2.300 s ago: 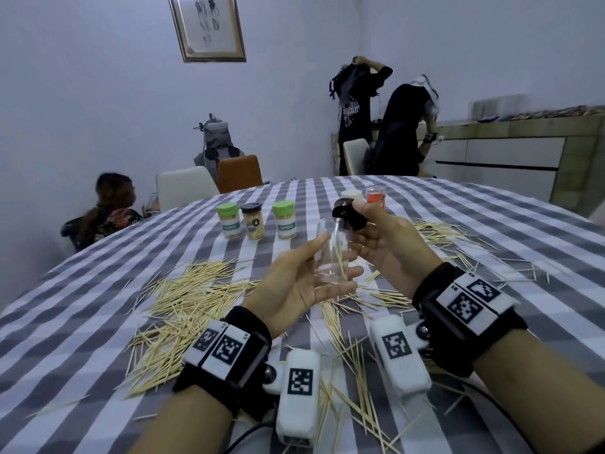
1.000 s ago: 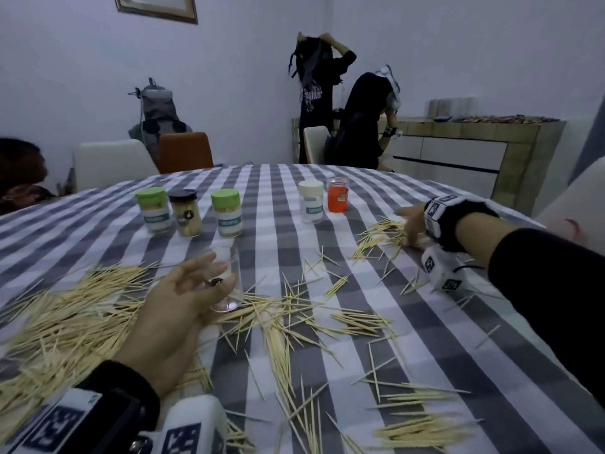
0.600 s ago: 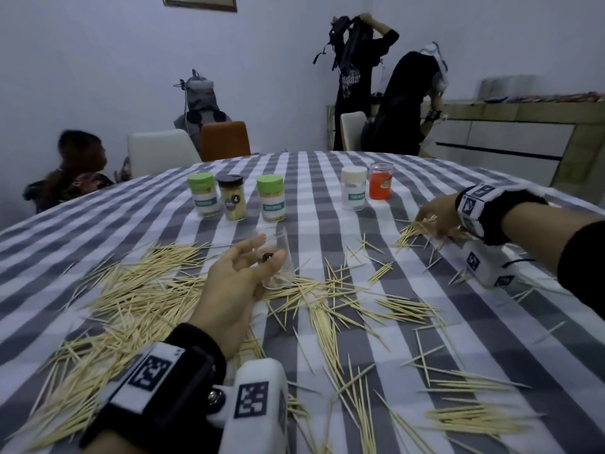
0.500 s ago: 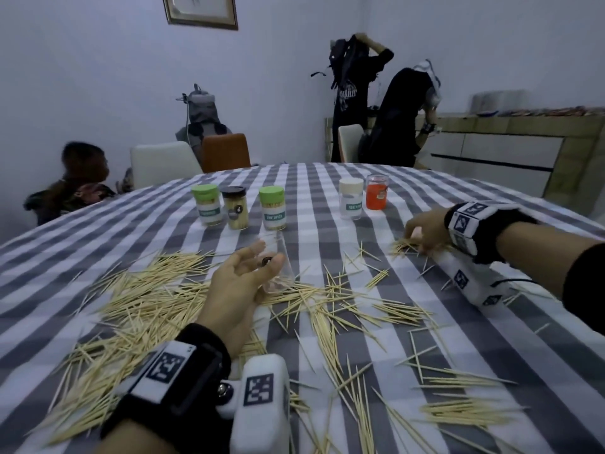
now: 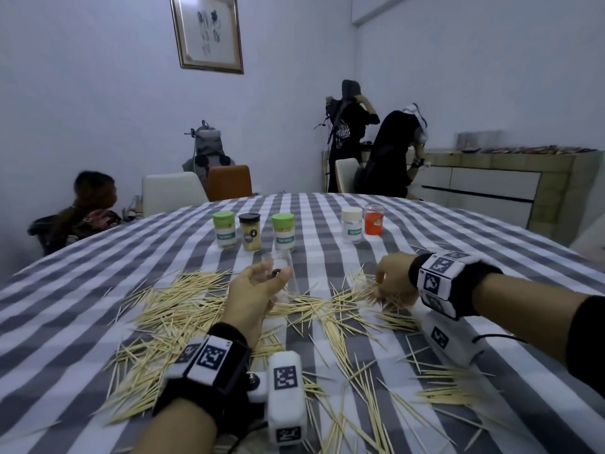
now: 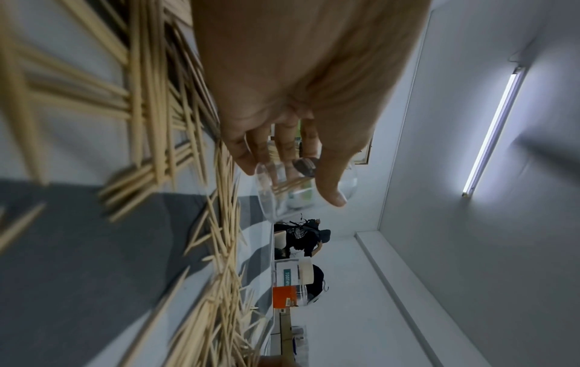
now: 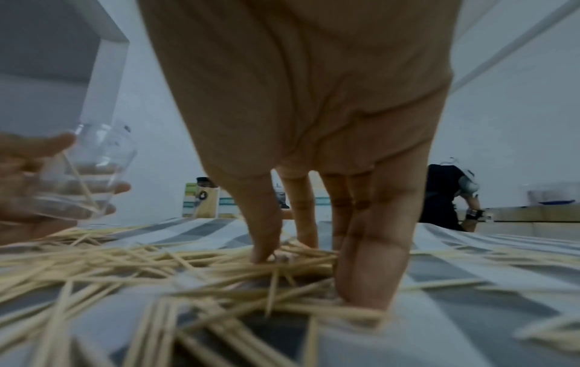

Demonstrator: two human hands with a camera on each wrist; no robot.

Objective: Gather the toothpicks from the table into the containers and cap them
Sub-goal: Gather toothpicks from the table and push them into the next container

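Observation:
My left hand (image 5: 271, 273) grips a clear open jar (image 5: 285, 279) standing tilted on the checked tablecloth (image 5: 327, 253), with a small dark cap (image 5: 276, 273) tucked under the fingers. The left wrist view shows the jar (image 6: 301, 191) with a few toothpicks inside and the cap (image 6: 306, 165) behind my fingers. My right hand (image 5: 381, 288) stands right of the jar, fingertips down on loose toothpicks (image 5: 347, 294). In the right wrist view, my right hand (image 7: 301, 258) has its thumb and straight fingers pressed on the cloth, with a bunch of toothpicks (image 7: 219, 263) between them. The jar (image 7: 84, 173) is at the left.
Behind the jar stand capped containers: two green-lidded (image 5: 224, 229) (image 5: 283, 231), one dark-lidded (image 5: 250, 231), one white-lidded (image 5: 352, 224), and a red jar (image 5: 374, 219). Toothpick heaps lie at left (image 5: 170, 309) and near right (image 5: 442, 391). Chairs and people are beyond the far edge.
My right hand came in from the far right towards the jar, dragging toothpicks along. The left hand set the jar on the table earlier and still holds it there.

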